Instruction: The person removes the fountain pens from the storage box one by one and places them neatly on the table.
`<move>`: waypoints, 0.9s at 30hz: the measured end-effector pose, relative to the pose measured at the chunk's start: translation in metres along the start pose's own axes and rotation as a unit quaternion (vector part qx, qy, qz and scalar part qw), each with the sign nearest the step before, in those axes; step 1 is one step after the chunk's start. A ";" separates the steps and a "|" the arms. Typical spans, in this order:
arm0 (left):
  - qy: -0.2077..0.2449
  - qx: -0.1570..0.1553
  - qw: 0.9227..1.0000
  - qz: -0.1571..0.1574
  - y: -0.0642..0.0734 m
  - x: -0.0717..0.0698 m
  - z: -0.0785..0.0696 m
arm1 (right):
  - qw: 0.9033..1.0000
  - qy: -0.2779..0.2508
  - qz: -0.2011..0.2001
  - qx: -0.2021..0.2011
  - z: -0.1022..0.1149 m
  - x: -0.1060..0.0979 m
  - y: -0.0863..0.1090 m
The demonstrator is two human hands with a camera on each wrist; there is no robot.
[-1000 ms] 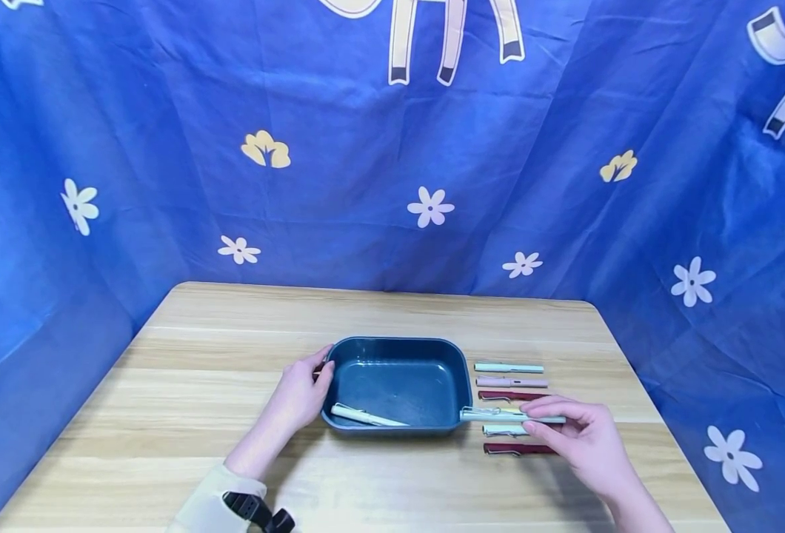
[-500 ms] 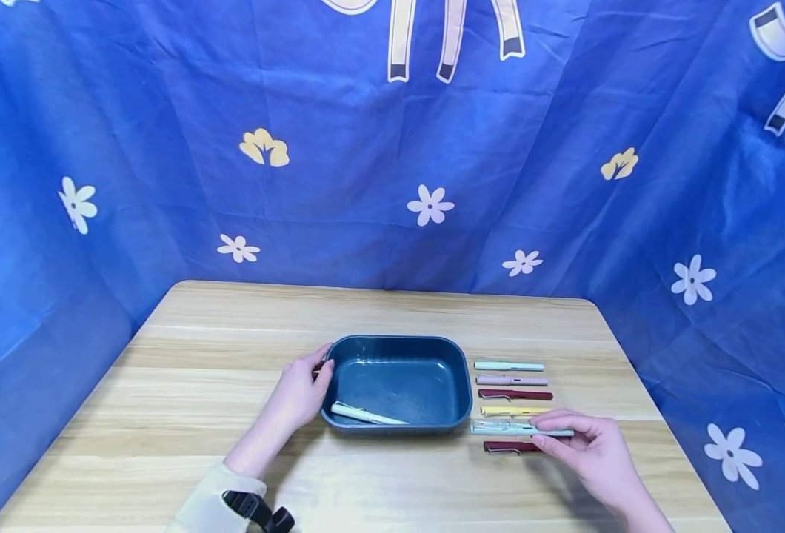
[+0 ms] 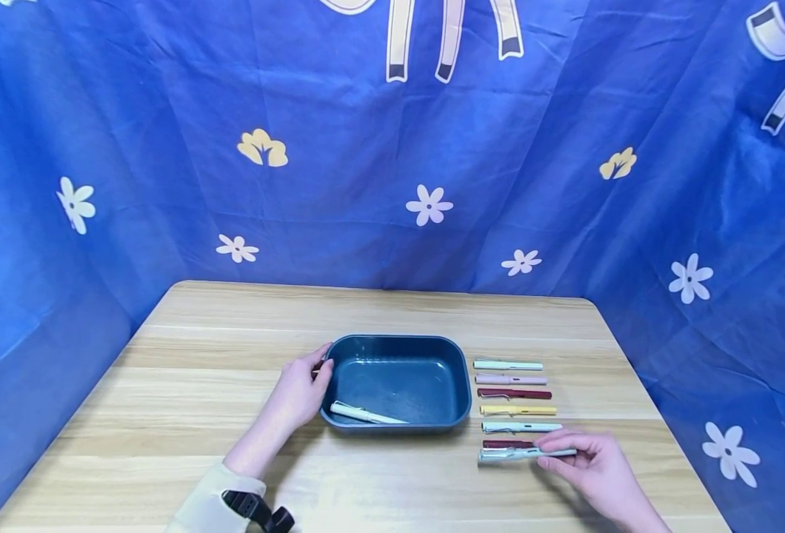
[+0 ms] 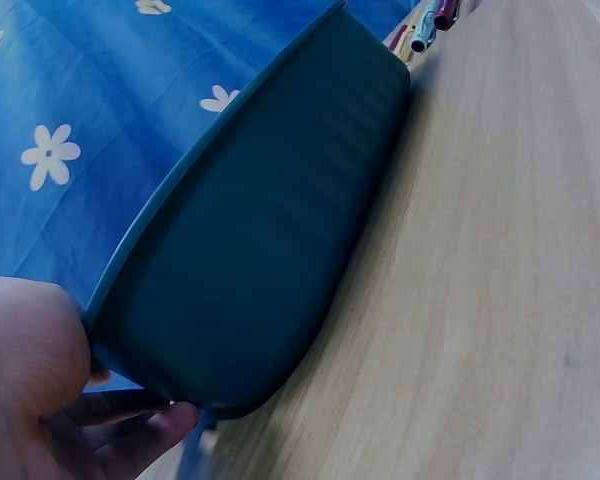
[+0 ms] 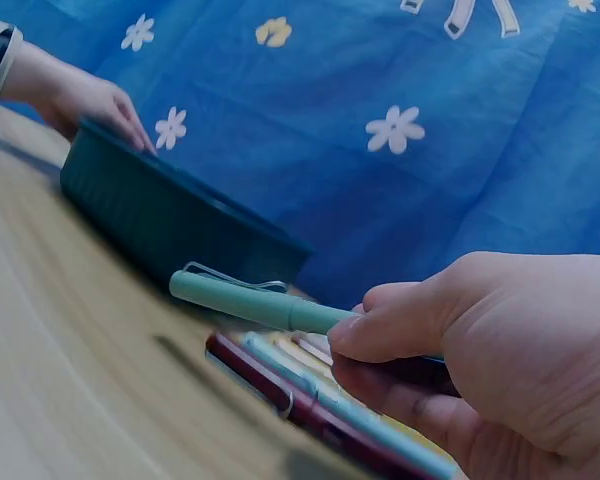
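At the left end of a dark teal rectangular tub [image 3: 399, 381], my left hand [image 3: 302, 389] grips the wall, thumb at the rim and fingertips under its corner in the left wrist view. One pale pen [image 3: 366, 414] lies inside along the front wall. My right hand [image 3: 592, 463] pinches a mint-green pen [image 5: 245, 300] with a wire clip between thumb and fingers. The held pen is close over the nearest dark red pen [image 5: 290, 395] and partly overlaps it in the head view. Behind that one lies another mint pen [image 3: 519, 427].
Farther back in the same row right of the tub are a yellow pen [image 3: 515, 410], a second dark red pen [image 3: 514, 394], a lilac pen [image 3: 510, 380] and a pale mint pen [image 3: 508, 365]. A blue patterned curtain [image 3: 339, 185] encloses the wooden table [image 3: 246, 318].
My right hand has carried the mint-green pen from the tub's right front corner toward the table's front, past the row to the nearest dark red pen. My left hand and the tub stay put.
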State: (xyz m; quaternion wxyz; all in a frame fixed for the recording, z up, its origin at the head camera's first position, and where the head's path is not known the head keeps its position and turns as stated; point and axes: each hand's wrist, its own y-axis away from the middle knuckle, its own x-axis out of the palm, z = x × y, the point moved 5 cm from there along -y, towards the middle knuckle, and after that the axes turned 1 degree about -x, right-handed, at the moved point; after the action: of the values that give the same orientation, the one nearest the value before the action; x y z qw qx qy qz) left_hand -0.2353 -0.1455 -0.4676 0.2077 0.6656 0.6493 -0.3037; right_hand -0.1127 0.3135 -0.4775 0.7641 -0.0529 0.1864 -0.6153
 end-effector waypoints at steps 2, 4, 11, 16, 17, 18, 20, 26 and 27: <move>-0.002 0.001 1.000 -0.001 0.000 0.000 0.000 | 1.000 0.006 0.009 0.002 -0.005 0.000 0.003; -0.004 0.003 1.000 -0.002 0.000 0.000 0.000 | 1.000 0.011 0.018 0.001 -0.009 -0.001 0.005; 0.002 0.001 1.000 -0.002 0.001 0.000 0.000 | 0.999 0.047 0.027 -0.002 -0.016 -0.001 0.009; 0.005 -0.002 1.000 -0.001 0.000 -0.001 0.000 | 0.995 0.094 0.019 0.002 -0.019 0.000 0.010; 0.006 -0.002 1.000 0.000 0.000 -0.001 0.000 | 0.995 0.100 0.020 -0.002 -0.020 0.000 0.011; 0.007 -0.002 1.000 0.000 0.000 -0.001 0.000 | 0.994 0.108 0.022 -0.007 -0.020 0.000 0.011; 0.007 -0.002 1.000 0.001 0.001 -0.001 0.000 | 0.993 0.116 0.026 -0.019 -0.019 0.001 0.011; 0.007 -0.005 1.000 0.004 0.000 0.000 0.000 | 0.989 0.146 0.021 -0.032 -0.018 0.000 0.010; 0.007 -0.005 1.000 0.004 0.000 0.000 0.000 | 0.988 0.151 0.020 -0.032 -0.018 0.000 0.010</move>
State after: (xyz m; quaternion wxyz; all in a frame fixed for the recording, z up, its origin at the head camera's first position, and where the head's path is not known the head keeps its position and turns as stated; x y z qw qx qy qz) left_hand -0.2352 -0.1458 -0.4672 0.2075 0.6695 0.6494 -0.2950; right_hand -0.1095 0.3183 -0.4978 0.7372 0.0201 0.3206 -0.5944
